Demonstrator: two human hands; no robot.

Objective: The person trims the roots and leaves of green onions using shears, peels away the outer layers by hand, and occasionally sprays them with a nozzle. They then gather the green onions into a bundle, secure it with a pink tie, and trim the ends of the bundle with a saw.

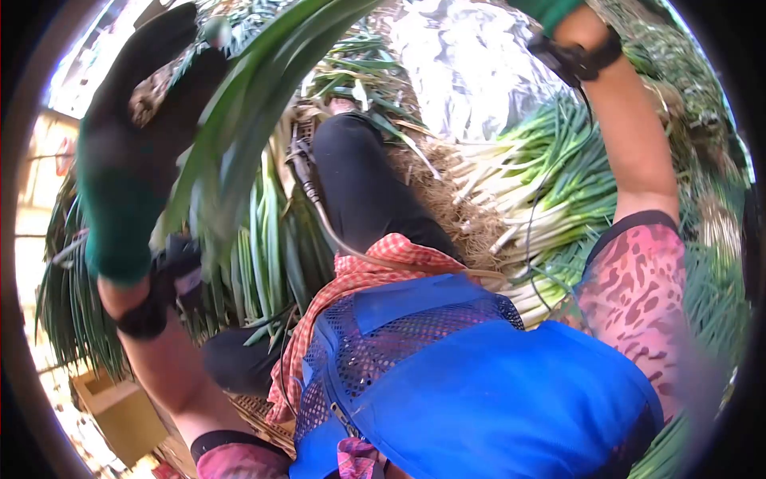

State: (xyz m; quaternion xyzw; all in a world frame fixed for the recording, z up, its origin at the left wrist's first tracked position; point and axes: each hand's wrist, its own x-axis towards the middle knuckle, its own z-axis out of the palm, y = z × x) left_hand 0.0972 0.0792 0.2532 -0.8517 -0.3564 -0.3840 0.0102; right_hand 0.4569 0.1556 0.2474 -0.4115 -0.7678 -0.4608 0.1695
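Observation:
My left hand (148, 132), in a dark green glove with a blackish palm, is raised at the upper left. Its fingers are apart, with a gap showing between them. A bunch of long green onion leaves (263, 80) arcs down beside its fingertips, slightly blurred; the upper end leaves the view at the top. At the upper right edge only the glove cuff and wrist of my right hand (554, 12) show. Its fingers are out of view, so what it holds is hidden. Both wrists wear black straps.
Rooted green onions (550, 191) lie piled at the right, by a silvery plastic sheet (471, 64). More green onion leaves (267, 247) hang at the left. A hose with a metal nozzle (307, 172) crosses my leg. A cardboard box (120, 415) sits at lower left.

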